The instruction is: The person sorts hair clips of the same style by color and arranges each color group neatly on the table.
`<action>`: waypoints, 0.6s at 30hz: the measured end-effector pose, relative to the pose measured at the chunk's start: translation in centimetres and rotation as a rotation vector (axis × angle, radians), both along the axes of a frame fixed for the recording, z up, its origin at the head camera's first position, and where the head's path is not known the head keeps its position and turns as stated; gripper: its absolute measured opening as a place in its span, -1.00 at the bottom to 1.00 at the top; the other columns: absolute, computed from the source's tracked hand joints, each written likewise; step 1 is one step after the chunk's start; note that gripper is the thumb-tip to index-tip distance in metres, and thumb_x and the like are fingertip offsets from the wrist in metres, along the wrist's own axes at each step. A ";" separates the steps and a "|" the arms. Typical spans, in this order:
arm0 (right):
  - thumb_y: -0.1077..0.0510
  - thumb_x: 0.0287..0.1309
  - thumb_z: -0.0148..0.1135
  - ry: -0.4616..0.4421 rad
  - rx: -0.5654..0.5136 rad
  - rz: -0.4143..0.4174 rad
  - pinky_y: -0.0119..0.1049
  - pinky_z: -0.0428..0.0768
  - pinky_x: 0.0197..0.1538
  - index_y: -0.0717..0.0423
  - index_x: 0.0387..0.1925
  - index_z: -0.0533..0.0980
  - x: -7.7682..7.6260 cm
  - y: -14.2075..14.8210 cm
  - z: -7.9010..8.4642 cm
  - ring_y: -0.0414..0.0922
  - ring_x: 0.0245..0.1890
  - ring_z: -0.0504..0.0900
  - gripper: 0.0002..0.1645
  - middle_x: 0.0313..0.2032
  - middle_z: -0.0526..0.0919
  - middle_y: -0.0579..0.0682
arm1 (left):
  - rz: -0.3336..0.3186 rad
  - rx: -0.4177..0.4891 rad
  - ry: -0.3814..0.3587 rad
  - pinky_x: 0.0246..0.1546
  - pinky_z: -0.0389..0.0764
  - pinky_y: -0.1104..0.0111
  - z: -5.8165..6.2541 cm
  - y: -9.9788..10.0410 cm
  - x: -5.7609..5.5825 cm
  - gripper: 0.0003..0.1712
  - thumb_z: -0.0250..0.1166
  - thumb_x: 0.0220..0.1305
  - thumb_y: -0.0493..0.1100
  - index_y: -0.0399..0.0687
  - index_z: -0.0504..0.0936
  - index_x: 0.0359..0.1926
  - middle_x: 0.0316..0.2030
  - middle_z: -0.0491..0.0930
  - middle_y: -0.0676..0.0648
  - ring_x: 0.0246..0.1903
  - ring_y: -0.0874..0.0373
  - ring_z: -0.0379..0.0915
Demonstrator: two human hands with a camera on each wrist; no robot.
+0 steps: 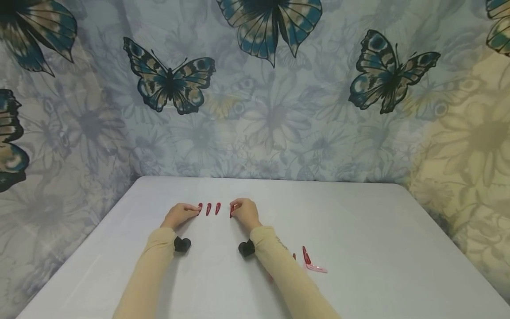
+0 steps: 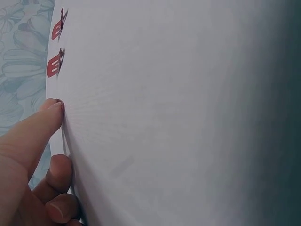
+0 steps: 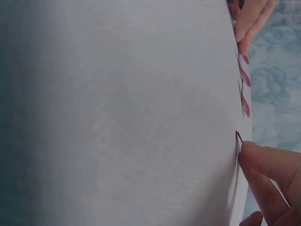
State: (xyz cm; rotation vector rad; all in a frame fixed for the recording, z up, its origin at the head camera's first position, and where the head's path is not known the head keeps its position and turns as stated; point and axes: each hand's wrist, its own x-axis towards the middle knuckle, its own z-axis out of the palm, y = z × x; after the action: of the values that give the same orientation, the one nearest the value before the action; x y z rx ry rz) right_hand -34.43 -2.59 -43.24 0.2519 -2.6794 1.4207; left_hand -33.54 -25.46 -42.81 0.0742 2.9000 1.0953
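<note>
Three red snap hair clips stand in a row at the back of the white table. My left hand (image 1: pixel 181 215) has its thumb and fingertip on the leftmost hair clip (image 1: pixel 200 206); in the left wrist view the fingertips hide that clip. To its right lie the middle clip (image 1: pixel 209 209) and the third clip (image 1: pixel 218 208), both untouched. Right of the row, my right hand (image 1: pixel 245 213) pinches another red hair clip (image 1: pixel 232 211) between thumb and finger. Its narrow tip (image 3: pixel 238 135) pokes out from the fingertips, close to the tabletop.
Near my right forearm lie a red clip (image 1: pixel 306 255), a pink clip (image 1: pixel 317 268) touching it, and another red clip (image 1: pixel 294 256) partly behind the sleeve. The white table (image 1: pixel 358 230) ends at a wall (image 1: pixel 275 146) covered in butterfly and flower print.
</note>
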 end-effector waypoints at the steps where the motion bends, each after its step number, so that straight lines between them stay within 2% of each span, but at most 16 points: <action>1: 0.42 -0.27 0.35 0.012 0.011 -0.004 -0.33 0.40 -0.38 0.16 -0.37 0.63 0.0 0.0 0.1 -0.18 -0.53 0.43 -0.72 -0.59 0.54 -0.09 | -0.003 -0.002 0.006 -0.06 0.29 0.02 0.1 0.1 -0.1 -0.71 0.26 0.13 -0.11 -0.18 0.65 -0.17 -0.04 0.48 -0.28 -0.03 -0.22 0.32; 7: 0.37 -0.27 0.37 0.051 0.038 -0.028 -0.26 0.31 -0.31 0.11 -0.36 0.63 -0.1 0.3 0.4 -0.11 -0.43 0.34 -0.71 -0.59 0.49 -0.11 | -0.008 0.015 0.019 -0.04 0.26 0.00 0.5 0.5 -0.3 -0.71 0.24 0.14 -0.14 -0.21 0.64 -0.16 -0.04 0.47 -0.29 -0.02 -0.23 0.30; 13: 0.36 -0.26 0.39 0.079 0.038 0.002 -0.28 0.26 -0.29 0.13 -0.32 0.64 0.1 -0.1 -0.5 -0.13 -0.41 0.28 -0.68 -0.57 0.53 -0.13 | 0.009 -0.007 -0.008 -0.04 0.26 -0.01 0.2 0.2 0.3 -0.71 0.26 0.12 -0.14 -0.21 0.64 -0.16 -0.02 0.46 -0.30 0.00 -0.25 0.28; 18: 0.36 -0.27 0.39 0.119 0.038 -0.005 -0.28 0.28 -0.31 0.13 -0.27 0.62 0.0 -0.3 -0.9 -0.12 -0.39 0.29 -0.63 -0.52 0.56 -0.09 | 0.014 -0.009 -0.006 -0.03 0.25 -0.01 -0.1 0.2 0.3 -0.70 0.26 0.12 -0.11 -0.21 0.65 -0.17 -0.03 0.46 -0.30 0.00 -0.25 0.27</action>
State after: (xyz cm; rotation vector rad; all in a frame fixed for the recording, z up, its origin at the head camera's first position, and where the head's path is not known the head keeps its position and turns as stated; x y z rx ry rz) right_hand -34.41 -2.85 -44.10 0.3222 -2.6106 1.3109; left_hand -33.26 -25.29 -42.87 0.0508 2.9047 1.0825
